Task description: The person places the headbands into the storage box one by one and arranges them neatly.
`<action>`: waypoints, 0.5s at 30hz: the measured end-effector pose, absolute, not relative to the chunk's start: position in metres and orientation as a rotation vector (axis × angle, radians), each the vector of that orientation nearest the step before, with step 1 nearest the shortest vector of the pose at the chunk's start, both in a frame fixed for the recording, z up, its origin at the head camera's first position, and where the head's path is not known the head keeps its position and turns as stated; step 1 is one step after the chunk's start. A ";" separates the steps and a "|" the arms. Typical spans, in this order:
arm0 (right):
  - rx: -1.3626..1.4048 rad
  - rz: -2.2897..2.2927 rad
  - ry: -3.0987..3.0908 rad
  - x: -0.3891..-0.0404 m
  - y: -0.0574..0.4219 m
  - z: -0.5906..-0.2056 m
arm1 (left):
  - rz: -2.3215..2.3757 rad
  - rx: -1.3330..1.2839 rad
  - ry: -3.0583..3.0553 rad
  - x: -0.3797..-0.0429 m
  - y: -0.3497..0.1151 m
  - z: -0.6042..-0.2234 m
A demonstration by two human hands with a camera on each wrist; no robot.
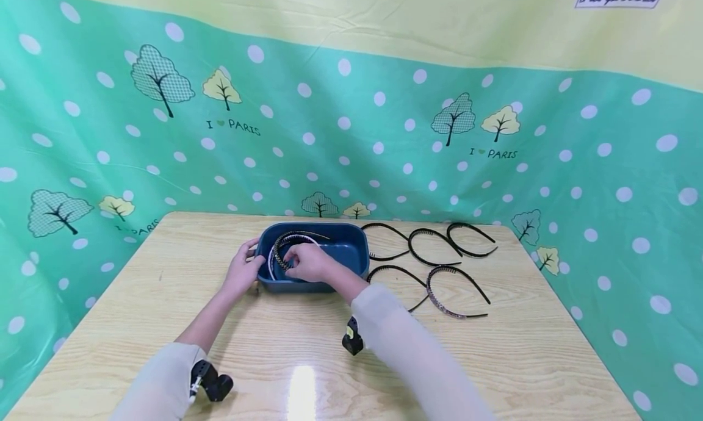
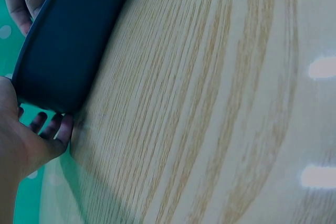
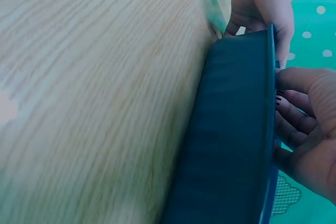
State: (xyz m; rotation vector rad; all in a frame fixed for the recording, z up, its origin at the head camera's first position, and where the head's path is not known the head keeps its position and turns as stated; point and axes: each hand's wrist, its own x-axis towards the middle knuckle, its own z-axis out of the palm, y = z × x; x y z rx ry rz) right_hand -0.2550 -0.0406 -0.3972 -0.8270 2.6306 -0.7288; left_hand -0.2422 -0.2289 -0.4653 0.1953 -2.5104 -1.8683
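Observation:
A dark blue plastic basin (image 1: pixel 356 285) stands near the table's back edge. At its left end my left hand (image 1: pixel 243 271) grips it, thumb over the rim; in the left wrist view the fingers of that hand (image 2: pixel 26 142) curl against the outside of the end wall. My right hand (image 1: pixel 310 263) reaches down inside, pinching a black-and-gold beaded headband (image 1: pixel 278 248) near one end. A white headband (image 1: pixel 270 266) lies in the basin beside it. From the right wrist, the basin's side wall (image 3: pixel 231 114) hides most of what the right hand (image 3: pixel 317 116) holds.
To the right of the basin several black headbands lie on the wooden table (image 1: pixel 307 341), among them a toothed one (image 1: pixel 420 232) and a glittery one (image 1: pixel 434 296). A green dotted cloth (image 1: pixel 340 146) hangs behind the table.

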 end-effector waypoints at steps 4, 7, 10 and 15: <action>-0.790 -0.740 2.638 -0.254 -0.044 -0.401 | -1.881 0.190 -2.515 -0.242 -0.229 -0.465; -0.765 -0.777 2.629 -0.253 -0.045 -0.403 | -1.880 0.181 -2.519 -0.242 -0.228 -0.465; -0.744 -0.832 2.611 -0.254 -0.046 -0.405 | -1.875 0.184 -2.516 -0.242 -0.228 -0.466; -0.687 -0.931 2.562 -0.254 -0.046 -0.410 | -1.867 0.183 -2.521 -0.242 -0.228 -0.467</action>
